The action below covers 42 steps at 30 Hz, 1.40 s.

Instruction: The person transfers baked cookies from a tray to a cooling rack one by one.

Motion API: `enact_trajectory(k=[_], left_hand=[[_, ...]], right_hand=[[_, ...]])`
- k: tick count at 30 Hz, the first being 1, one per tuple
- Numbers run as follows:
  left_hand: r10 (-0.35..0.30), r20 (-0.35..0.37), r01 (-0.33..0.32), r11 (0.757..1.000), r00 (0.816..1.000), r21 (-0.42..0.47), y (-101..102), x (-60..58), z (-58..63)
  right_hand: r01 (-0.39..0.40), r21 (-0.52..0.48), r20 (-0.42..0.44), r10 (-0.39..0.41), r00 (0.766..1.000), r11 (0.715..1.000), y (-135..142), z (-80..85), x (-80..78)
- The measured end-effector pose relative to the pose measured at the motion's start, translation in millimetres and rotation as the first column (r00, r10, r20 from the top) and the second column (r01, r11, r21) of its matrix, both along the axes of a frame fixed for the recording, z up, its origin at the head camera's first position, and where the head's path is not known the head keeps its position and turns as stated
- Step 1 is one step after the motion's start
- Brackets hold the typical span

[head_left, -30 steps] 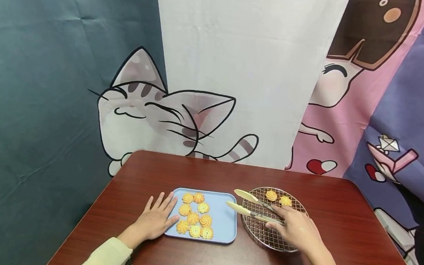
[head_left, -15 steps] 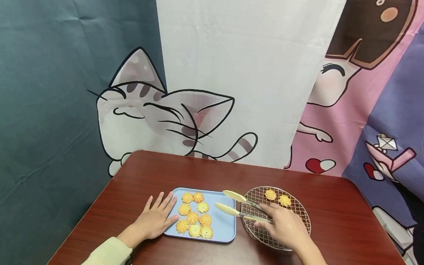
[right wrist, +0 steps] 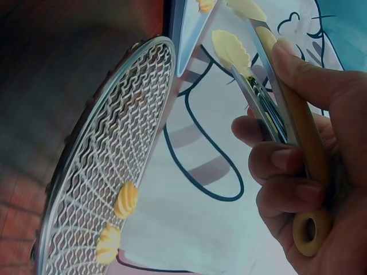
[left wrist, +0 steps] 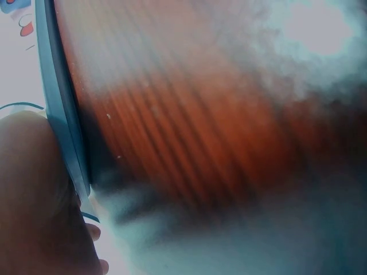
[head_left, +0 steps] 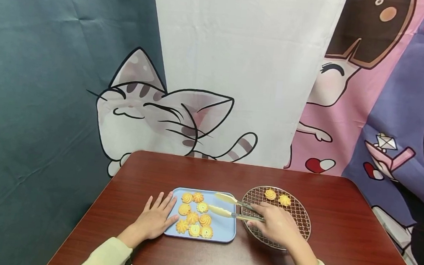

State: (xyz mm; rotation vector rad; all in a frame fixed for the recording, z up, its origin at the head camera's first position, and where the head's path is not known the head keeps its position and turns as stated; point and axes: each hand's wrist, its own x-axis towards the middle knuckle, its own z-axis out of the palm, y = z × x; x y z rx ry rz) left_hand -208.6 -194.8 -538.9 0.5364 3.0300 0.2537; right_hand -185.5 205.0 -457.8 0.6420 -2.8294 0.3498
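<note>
My right hand (head_left: 277,226) grips a pair of tongs (head_left: 240,216) with pale yellow scalloped tips. The tong arms stand apart with nothing between them, and their tips hang over the right half of a light blue tray (head_left: 226,232). Several golden piped cookies (head_left: 192,218) lie on the tray's left and middle part. My left hand (head_left: 152,220) rests with spread fingers on the tray's left edge. Below my right hand is a round wire cooling rack (head_left: 298,222); two cookies (head_left: 284,200) sit near its far edge. The right wrist view shows fingers curled round the tongs (right wrist: 304,126).
Tray and rack stand side by side on a reddish-brown wooden table (head_left: 208,174). Behind the table hangs a printed cloth (head_left: 248,68) with cartoon figures. The left wrist view is mostly blurred table surface (left wrist: 189,143), with the tray's rim (left wrist: 60,97) at left.
My right hand has moved left with the tongs, carrying their tips from the gap beside the rack to over the tray. My left hand and the cookies have stayed put.
</note>
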Motion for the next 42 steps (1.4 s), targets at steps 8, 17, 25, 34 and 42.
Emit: enact_trajectory(k=[8,17,25,34,42], left_hand=[[0.005,0.004,-0.005,1.0,1.0,0.001,0,0.7,1.2],[0.001,0.005,-0.001,1.0,1.0,0.022,-1,1.9,1.7],[-0.013,-0.005,0.013,0.998,1.0,0.055,-1,2.1,0.7],[0.002,0.003,-0.002,1.0,1.0,0.016,0,1.1,0.8],[0.002,-0.006,-0.002,1.0,1.0,0.017,0,1.3,1.6]], right_hand=[[-0.048,0.018,-0.019,0.048,0.999,0.999,-10,-2.4,-7.5],[-0.056,0.025,0.015,0.056,0.998,0.998,-21,-1.7,-11.9],[-0.051,0.027,0.082,0.049,0.995,0.998,-26,0.9,-16.9],[-0.075,0.04,0.084,0.072,0.994,0.996,-32,3.9,-23.1],[-0.07,0.047,0.115,0.065,0.991,0.996,-31,5.2,-24.9]])
